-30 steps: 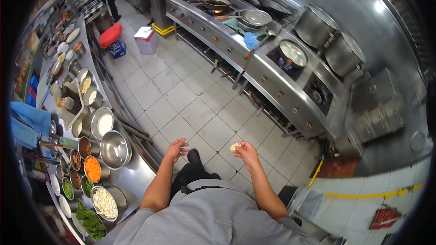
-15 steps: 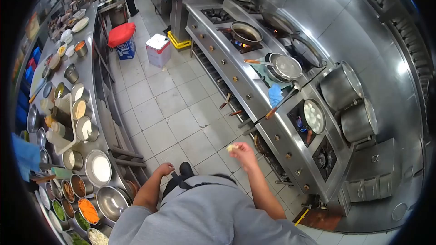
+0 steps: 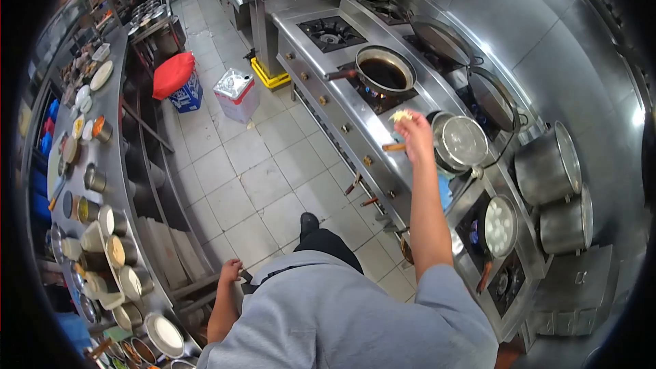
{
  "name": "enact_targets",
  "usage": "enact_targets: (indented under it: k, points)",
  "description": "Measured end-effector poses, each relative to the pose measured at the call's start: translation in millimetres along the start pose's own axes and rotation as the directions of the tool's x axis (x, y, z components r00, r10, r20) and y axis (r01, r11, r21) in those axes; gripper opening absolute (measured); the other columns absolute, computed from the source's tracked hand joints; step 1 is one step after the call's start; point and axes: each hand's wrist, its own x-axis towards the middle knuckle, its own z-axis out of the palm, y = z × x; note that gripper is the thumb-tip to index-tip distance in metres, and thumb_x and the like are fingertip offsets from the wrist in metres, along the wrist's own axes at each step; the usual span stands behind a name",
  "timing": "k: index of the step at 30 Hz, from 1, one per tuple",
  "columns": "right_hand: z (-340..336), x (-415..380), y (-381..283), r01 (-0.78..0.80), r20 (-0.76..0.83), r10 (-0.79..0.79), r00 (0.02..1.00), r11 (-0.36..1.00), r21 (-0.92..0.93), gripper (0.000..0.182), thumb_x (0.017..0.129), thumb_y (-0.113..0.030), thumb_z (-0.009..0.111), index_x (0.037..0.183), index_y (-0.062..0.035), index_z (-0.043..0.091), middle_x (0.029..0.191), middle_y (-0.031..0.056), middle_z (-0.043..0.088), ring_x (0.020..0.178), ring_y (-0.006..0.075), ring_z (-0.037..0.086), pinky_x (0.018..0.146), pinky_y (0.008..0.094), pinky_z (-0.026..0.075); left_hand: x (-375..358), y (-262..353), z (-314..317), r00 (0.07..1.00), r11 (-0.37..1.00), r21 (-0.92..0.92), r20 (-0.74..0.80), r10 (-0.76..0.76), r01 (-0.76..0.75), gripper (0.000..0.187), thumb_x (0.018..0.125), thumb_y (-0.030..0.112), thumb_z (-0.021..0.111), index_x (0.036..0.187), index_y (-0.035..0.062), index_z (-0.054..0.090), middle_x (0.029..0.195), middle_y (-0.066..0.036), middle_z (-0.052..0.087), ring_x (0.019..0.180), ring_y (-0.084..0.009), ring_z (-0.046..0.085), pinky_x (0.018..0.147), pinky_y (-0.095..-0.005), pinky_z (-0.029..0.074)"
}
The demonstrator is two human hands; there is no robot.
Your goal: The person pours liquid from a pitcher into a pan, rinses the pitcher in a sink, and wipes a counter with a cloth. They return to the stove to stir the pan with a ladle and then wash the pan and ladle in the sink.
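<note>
The stove (image 3: 359,140) has a pan of dark liquid (image 3: 386,75) on it. Right hand (image 3: 417,135) just swung out over the stove, pinching; left hand (image 3: 232,270) is well apart from it, can't tell its grip. So the pinched pale clump (image 3: 400,115) is now above the stove, not the floor (image 3: 280,164).

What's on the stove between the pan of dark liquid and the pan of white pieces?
The head view shows a strainer, a ladle and a blue cloth between them. The right hand appears beside the strainer.
</note>
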Motion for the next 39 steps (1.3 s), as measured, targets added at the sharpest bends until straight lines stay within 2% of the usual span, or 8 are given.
enact_targets:
  k: [6,8,20,26,29,33,35,39]
  points:
    - [-21.0,232.4,21.8,0.005,-0.075,-0.031,0.997,0.947,-0.322,0.034,0.083,0.001,0.062,0.117,0.0003,0.056,0.098,0.008,0.065,0.084,0.0142,0.064,0.074,0.0261,0.053,-12.5,59.6,-23.5,0.983,0.948,-0.303,-0.121,-0.141,0.099,0.027,0.091,0.02,0.058,0.114,0.0068,0.053,0.079,-0.004,0.057,0.051,-0.0125,0.051,0.04,-0.0259,0.039]
    - [-70.4,315.1,72.3,0.133,0.023,-0.223,0.974,0.492,-0.86,0.028,0.083,0.001,0.063,0.11,0.0002,0.062,0.097,0.007,0.067,0.084,0.0124,0.063,0.075,0.0256,0.051,-20.6,76.6,-13.1,0.969,0.907,-0.42,-0.222,-0.11,0.007,0.022,0.093,0.021,0.056,0.11,0.0086,0.053,0.077,-0.002,0.055,0.05,-0.0114,0.05,0.039,-0.0259,0.038]
    - [37.9,364.5,-8.1,0.145,-0.096,-0.331,0.939,0.631,-0.762,0.015,0.077,-0.014,0.075,0.081,-0.0027,0.067,0.076,0.0051,0.068,0.068,0.0116,0.06,0.065,0.027,0.048,73.7,84.5,-24.0,0.948,0.948,-0.125,-0.091,-0.305,0.293,0.026,0.093,0.03,0.054,0.114,0.0149,0.059,0.077,-0.002,0.061,0.048,-0.0165,0.054,0.04,-0.0326,0.045]
    - [43.8,375.2,4.9,-0.065,-0.138,-0.582,0.802,0.143,-0.987,0.025,0.071,-0.021,0.075,0.083,-0.0024,0.062,0.078,0.0088,0.069,0.068,0.0261,0.064,0.068,0.0374,0.05,182.3,183.3,-83.7,0.985,0.98,-0.123,-0.043,-0.166,0.159,0.033,0.092,0.03,0.056,0.12,0.0119,0.056,0.09,-0.006,0.063,0.057,-0.0184,0.059,0.045,-0.0324,0.047]
    - [-27.9,390.3,52.9,0.018,0.01,0.022,1.0,-0.403,-0.915,0.046,0.073,-0.023,0.069,0.117,-0.0078,0.066,0.12,0.0204,0.063,0.113,0.0349,0.059,0.096,0.0425,0.046,220.8,209.8,-127.7,0.995,0.987,-0.135,-0.033,-0.089,0.084,0.037,0.091,0.03,0.057,0.123,0.0107,0.055,0.094,-0.007,0.063,0.061,-0.0191,0.061,0.048,-0.0322,0.048]
    - [30.1,370.0,53.5,-0.102,-0.114,0.06,0.992,-0.183,-0.978,0.043,0.082,-0.027,0.066,0.117,-0.0023,0.065,0.124,0.0195,0.061,0.115,0.0346,0.057,0.097,0.0446,0.046,283.8,251.6,-193.5,0.993,0.989,-0.14,-0.096,-0.063,0.05,0.035,0.088,0.031,0.06,0.115,0.009,0.062,0.091,-0.008,0.065,0.065,-0.0188,0.061,0.054,-0.0344,0.051]
    - [120.8,341.9,43.9,-0.22,-0.294,-0.082,0.952,0.485,-0.846,0.036,0.086,-0.022,0.064,0.114,-0.0002,0.065,0.113,0.0147,0.067,0.101,0.0257,0.063,0.089,0.0376,0.048,335.0,235.1,-226.0,0.959,0.956,0.237,-0.18,0.218,-0.172,0.033,0.086,0.031,0.058,0.094,0.0003,0.067,0.077,-0.015,0.065,0.066,-0.0254,0.062,0.059,-0.0406,0.051]
    - [272.4,305.2,54.6,0.071,0.022,-0.076,0.997,0.739,-0.67,0.038,0.089,-0.013,0.057,0.126,-0.003,0.059,0.114,0.0089,0.064,0.097,0.0157,0.06,0.083,0.0291,0.048,317.0,333.3,-254.5,0.961,0.984,-0.167,-0.276,0.016,-0.064,0.027,0.084,0.027,0.063,0.101,0.0059,0.066,0.078,-0.006,0.064,0.057,-0.0148,0.055,0.048,-0.0326,0.046]
